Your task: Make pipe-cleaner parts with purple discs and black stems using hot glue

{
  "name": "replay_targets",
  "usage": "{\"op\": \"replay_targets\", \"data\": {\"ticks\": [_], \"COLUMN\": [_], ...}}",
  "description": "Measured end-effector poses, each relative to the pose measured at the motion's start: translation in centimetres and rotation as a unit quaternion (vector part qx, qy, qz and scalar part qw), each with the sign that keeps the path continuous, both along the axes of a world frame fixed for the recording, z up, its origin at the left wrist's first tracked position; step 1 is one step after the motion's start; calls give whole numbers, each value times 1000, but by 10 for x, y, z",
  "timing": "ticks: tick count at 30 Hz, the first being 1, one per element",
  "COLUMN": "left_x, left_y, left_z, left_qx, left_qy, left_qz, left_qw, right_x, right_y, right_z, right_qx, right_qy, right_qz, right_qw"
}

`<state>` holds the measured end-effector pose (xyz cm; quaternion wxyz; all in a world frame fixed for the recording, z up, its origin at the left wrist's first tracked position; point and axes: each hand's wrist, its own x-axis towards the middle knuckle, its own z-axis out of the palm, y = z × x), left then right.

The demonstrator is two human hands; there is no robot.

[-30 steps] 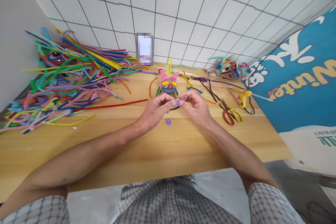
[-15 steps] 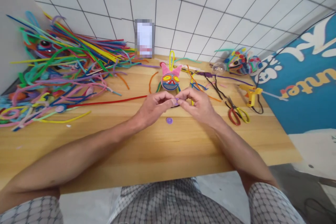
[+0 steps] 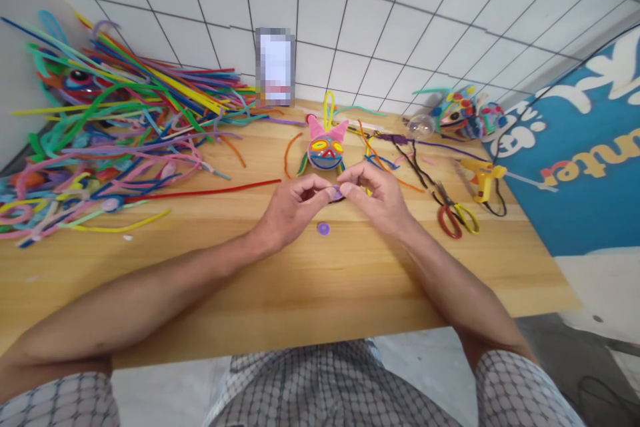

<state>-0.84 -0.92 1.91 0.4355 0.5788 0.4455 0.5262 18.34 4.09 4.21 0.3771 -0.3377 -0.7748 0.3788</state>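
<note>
Between my two hands is a small purple pipe cleaner coil (image 3: 337,193), partly hidden by the fingertips. My left hand (image 3: 295,208) pinches it from the left with thumb and forefinger. From the right, the thumb and forefinger of my right hand (image 3: 377,197) close on its other edge. A second purple coil (image 3: 324,229) lies flat on the table just below the hands. Right behind them stands a cat-like figure (image 3: 326,151) with pink ears, yellow-ringed eyes and a yellow loop on top; its lower part is hidden by my hands.
Pipe cleaners (image 3: 165,100) in many colours are heaped at the left. Scissors (image 3: 454,215) and a yellow glue gun (image 3: 484,180) lie at the right. A phone (image 3: 275,67) leans on the tiled wall. Further figures (image 3: 467,113) and a clear ball (image 3: 421,127) sit at the back right.
My right fingers have shifted slightly to the right and opened up a little around the coil, showing more of it. The view has moved slightly; the second coil still lies on the table.
</note>
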Motion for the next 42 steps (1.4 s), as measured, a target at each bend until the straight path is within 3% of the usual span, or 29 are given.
{"op": "replay_targets", "data": {"ticks": [7,13,17,28,35,42], "left_x": [0,-2,-3,-4,-3,-3], "left_y": [-1,1,2,7,8,8], "left_z": [-4,3,5,-2,-5,-7], "left_qx": [80,-34,-81,-71,-93,-74], "left_qy": [76,-23,-42,-19,-63,-27], "left_qz": [11,6,1,-28,-15,-25], "left_qw": [994,999,996,997,994,997], "right_x": [-3,-4,-7,-5,-6,-5], "right_y": [-2,-2,0,2,7,6], "right_z": [-7,-13,-20,-23,-24,-27], "right_qx": [-47,-95,-88,-100,-105,-111], "right_qy": [-29,69,73,71,79,82], "right_qz": [-8,22,2,7,-7,15], "right_qw": [998,993,993,992,991,990]}}
